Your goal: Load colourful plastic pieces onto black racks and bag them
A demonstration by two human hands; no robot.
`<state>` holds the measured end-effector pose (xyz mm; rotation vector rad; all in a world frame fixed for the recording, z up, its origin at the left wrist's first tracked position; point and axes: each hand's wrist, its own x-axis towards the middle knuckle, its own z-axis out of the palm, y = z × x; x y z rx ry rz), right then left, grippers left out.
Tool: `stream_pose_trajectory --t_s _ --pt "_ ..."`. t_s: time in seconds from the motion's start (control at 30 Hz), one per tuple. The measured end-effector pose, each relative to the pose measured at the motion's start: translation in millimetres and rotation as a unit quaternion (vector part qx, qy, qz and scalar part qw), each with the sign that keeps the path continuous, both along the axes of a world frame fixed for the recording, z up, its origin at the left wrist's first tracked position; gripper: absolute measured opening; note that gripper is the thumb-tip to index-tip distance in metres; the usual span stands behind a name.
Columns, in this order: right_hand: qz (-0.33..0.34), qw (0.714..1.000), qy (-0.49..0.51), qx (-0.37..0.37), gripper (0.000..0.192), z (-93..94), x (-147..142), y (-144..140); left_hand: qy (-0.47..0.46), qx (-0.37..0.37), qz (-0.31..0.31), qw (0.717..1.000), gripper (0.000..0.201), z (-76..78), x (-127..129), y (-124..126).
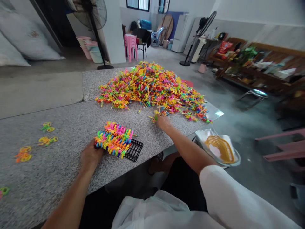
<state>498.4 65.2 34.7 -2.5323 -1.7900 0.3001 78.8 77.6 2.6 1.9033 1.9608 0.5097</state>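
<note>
The left hand [91, 156] is curled on the black grid tray [134, 150], at 6 o'clock of the pile [152, 87]. The right hand [162, 121] pinches one piece [154, 119] at the pile's edge. The stacked pieces [114, 139] may topple if the tray is nudged.

A few loose yellow, green and orange plastic pieces [45, 136] are scattered on the speckled stone table [59, 178], well to the left of the left hand. An orange sieve [220, 149] is seen lying in a clear bag, below and to the right of the right forearm. Two standing fans [91, 19] are placed on the floor far beyond the hands, with stacked pink stools [130, 46] between them. A cluttered wooden bench [257, 68] is set along the wall, far right of the right hand.
</note>
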Motion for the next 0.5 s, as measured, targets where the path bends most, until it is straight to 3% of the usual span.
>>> stream_pose_trajectory --t_s 0.2,0.33,0.5 --pt "0.055 0.998 -0.001 0.005 0.037 -2.9 -20.5 -1.9 0.001 0.008 -0.004 1.000 0.037 -0.3 1.5 -1.7" --pt "0.142 0.989 -0.028 0.022 0.046 6.8 -17.6 19.0 0.002 0.007 -0.006 1.000 0.036 -2.3 0.9 -0.7" --pt "0.257 0.965 -0.029 -0.042 0.049 16.2 -16.5 38.2 -0.007 0.010 0.000 1.000 0.038 -4.3 0.7 0.5"
